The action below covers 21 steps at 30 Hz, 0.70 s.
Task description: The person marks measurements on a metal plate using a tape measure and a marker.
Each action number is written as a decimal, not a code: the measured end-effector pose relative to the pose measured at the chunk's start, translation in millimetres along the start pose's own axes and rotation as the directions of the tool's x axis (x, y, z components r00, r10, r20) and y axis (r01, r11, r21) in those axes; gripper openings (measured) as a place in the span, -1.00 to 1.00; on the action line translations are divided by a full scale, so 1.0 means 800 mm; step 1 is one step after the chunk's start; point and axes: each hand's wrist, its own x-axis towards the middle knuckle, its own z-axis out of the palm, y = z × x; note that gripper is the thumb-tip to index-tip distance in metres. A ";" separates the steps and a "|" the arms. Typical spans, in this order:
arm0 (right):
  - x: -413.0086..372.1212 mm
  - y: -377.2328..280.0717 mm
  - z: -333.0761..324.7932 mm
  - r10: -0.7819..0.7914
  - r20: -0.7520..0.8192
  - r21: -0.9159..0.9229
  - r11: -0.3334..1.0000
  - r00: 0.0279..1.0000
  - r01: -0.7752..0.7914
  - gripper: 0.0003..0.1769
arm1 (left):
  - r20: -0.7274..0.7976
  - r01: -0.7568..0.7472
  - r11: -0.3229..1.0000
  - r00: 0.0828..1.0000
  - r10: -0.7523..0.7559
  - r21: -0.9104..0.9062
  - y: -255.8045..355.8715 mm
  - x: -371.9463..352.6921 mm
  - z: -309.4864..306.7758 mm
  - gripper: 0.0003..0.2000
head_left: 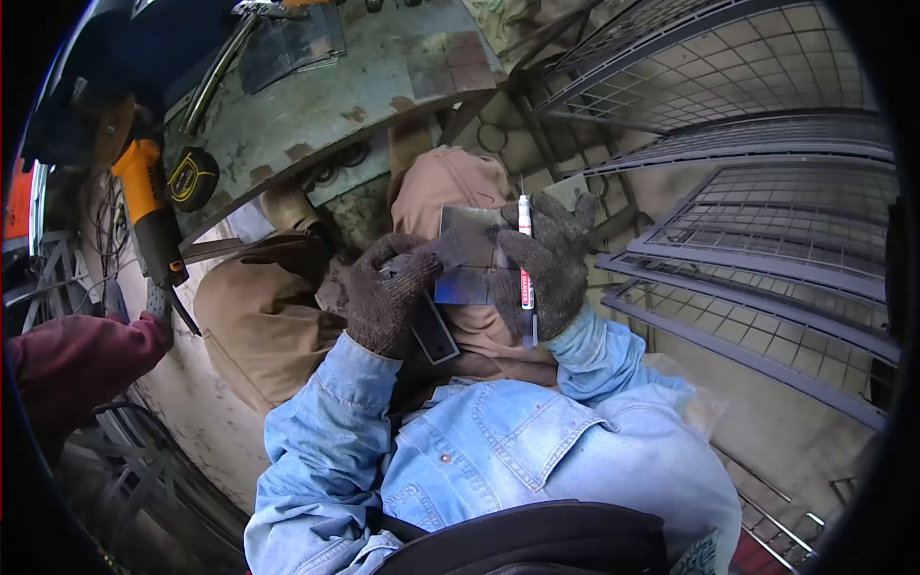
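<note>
We have the plate (468, 230) over our knee (450, 177), nearly flat beneath both gloved hands; the leg probably serves as a rest, bringing the work close to our eyes. Our left hand (386, 295) pinches a small piece (448, 248) between thumb and fingers, at the plate's left side, where its edge can be seen against the larger surface. Our right hand (551, 254) is partly closed, with the marker (525, 251) caught in its fingers, lying across the glove and pointing away from us. That grip seems chosen so the same hand can steady the plate's right side without putting the marker down. We cannot tell whether the marker is capped. A dark strip (436, 335) slants below our left hand, over our lap; whether we grip it or it only rests there is hidden.

Ahead is the tabletop (379, 86), with thin sheets (292, 53) near its far side. At its left end are a tape measure (194, 179) and an orange grinder (144, 192), whose cord hangs near a co-worker's sleeve (86, 359), so that side looks the most cluttered. Wire racks (757, 225) crowd our right, and could catch an elbow swung wide.
</note>
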 end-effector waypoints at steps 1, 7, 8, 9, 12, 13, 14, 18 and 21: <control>0.000 -0.001 -0.002 0.007 0.005 0.016 1.000 1.000 -0.007 -0.58 | -0.014 -0.006 1.000 1.000 0.007 0.030 0.001 -0.003 0.002 -0.79; -0.002 -0.002 -0.003 0.035 0.048 -0.004 0.999 0.998 -0.035 -0.56 | -0.049 -0.101 0.981 0.993 0.110 0.164 0.003 -0.010 0.006 -0.77; -0.002 -0.002 -0.002 0.034 0.050 -0.003 0.999 0.998 -0.034 -0.56 | -0.050 -0.100 0.982 0.993 0.109 0.163 0.003 -0.009 0.006 -0.77; -0.003 -0.001 -0.001 0.032 0.044 0.000 1.000 0.999 -0.032 -0.58 | -0.048 -0.100 0.985 0.993 0.108 0.143 0.002 -0.008 0.006 -0.77; -0.005 0.000 0.000 0.027 0.047 -0.014 1.000 0.999 -0.026 -0.60 | -0.059 -0.086 0.994 0.994 0.090 0.072 0.000 -0.008 0.008 -0.76; -0.004 0.000 -0.001 0.022 0.051 -0.029 0.999 0.998 -0.020 -0.62 | -0.072 -0.076 0.997 0.994 0.077 0.022 -0.001 -0.007 0.009 -0.76; -0.002 -0.001 -0.002 0.023 0.051 -0.030 0.999 0.998 -0.021 -0.62 | -0.070 -0.075 0.997 0.995 0.076 0.022 -0.001 -0.006 0.009 -0.76; 0.003 0.001 -0.003 -0.028 0.106 -0.067 0.997 0.994 0.036 -0.64 | -0.073 -0.082 0.996 0.994 0.084 0.034 0.007 -0.004 0.008 -0.77; 0.002 0.003 0.001 -0.032 0.071 -0.038 0.999 0.997 0.035 -0.65 | -0.071 -0.065 0.997 0.995 0.068 0.043 0.010 0.000 0.009 -0.77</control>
